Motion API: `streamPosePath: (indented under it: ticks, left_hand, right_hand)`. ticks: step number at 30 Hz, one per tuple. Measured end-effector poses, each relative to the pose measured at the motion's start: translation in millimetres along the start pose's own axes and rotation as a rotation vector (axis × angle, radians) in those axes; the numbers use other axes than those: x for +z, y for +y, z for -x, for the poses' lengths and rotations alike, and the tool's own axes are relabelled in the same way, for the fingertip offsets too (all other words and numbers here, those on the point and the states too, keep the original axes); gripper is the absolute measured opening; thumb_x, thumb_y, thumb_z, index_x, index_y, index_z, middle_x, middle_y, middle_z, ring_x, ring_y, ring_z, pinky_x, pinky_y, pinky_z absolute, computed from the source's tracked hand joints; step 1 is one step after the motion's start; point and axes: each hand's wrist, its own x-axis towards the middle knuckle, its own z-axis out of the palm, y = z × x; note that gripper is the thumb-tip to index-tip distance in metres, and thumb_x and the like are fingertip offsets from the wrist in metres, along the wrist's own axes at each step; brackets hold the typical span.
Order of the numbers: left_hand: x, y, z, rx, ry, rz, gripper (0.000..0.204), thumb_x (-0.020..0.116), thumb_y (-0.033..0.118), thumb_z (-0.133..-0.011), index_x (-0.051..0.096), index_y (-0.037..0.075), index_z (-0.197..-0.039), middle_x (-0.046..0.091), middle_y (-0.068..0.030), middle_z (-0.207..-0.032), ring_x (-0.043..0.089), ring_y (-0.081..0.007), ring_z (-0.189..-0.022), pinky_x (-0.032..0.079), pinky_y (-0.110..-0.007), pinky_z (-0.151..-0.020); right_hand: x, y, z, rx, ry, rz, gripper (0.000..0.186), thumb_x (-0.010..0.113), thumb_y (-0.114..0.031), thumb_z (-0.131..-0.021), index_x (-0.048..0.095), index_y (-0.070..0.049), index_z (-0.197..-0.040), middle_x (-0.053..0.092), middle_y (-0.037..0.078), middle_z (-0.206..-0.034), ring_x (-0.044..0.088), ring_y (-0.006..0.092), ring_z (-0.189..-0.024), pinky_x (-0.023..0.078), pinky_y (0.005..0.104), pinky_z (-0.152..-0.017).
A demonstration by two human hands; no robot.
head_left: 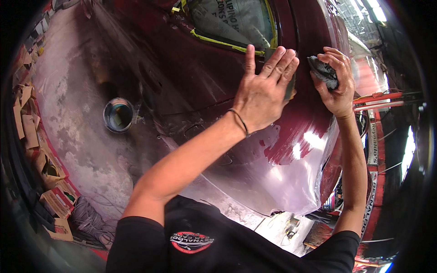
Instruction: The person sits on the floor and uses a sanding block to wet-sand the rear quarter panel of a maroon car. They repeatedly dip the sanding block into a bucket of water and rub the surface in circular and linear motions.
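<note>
My left hand (264,91) lies with long, spread fingers over an olive-grey flat block (289,91) on the maroon car panel (200,82), its thumb mostly hidden at the block's side. To its right, my right hand (339,84) grips a dark grey sponge-like pad (323,73) against the same bodywork. Above my left hand is a window (227,22) covered with printed sheeting and edged with yellow tape. Below both hands, the lower panel shows pale, streaky, wet-looking patches (296,168).
A round water container (118,114) sits left of the car on the stained floor (68,109). Cardboard pieces (29,127) and coiled grey cable (88,218) line the left edge. Red bars (378,98) stand at the right. A white board (282,232) lies below the car's edge.
</note>
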Motion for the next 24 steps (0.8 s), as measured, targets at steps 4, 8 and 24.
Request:
streamPosePath:
  ticks: [4, 8, 24]
  left_hand:
    - [26, 39, 34, -0.169, -0.027, 0.086, 0.09, 0.061, 0.039, -0.104, 0.016, -0.001, -0.172, 0.013, -0.0181, -0.181, 0.012, -0.0334, -0.168, 0.002, -0.077, -0.126]
    - [16, 39, -4, -0.192, 0.067, 0.07, 0.086, 0.06, 0.039, -0.104, 0.024, -0.008, -0.167, 0.02, -0.026, -0.177, 0.02, -0.0402, -0.165, 0.005, -0.075, -0.127]
    - [11, 21, -47, -0.146, 0.228, 0.112, 0.077, 0.058, 0.037, -0.106, 0.031, -0.003, -0.167, 0.03, -0.0229, -0.175, 0.024, -0.0383, -0.164, 0.012, -0.073, -0.128]
  right_hand:
    - [-8, -3, 6, 0.014, -0.016, 0.035, 0.042, 0.082, -0.018, -0.082, 0.071, -0.004, -0.12, 0.074, 0.015, -0.118, 0.069, 0.0387, -0.121, 0.052, 0.0478, -0.106]
    - [-6, -6, 8, 0.025, 0.0, 0.026, 0.042, 0.082, -0.017, -0.082, 0.071, -0.003, -0.12, 0.074, 0.015, -0.119, 0.069, 0.0386, -0.121, 0.052, 0.0474, -0.106]
    - [0, -7, -1, 0.077, 0.061, -0.1, 0.037, 0.079, -0.008, -0.088, 0.07, -0.001, -0.123, 0.074, 0.016, -0.122, 0.069, 0.0369, -0.124, 0.052, 0.0463, -0.107]
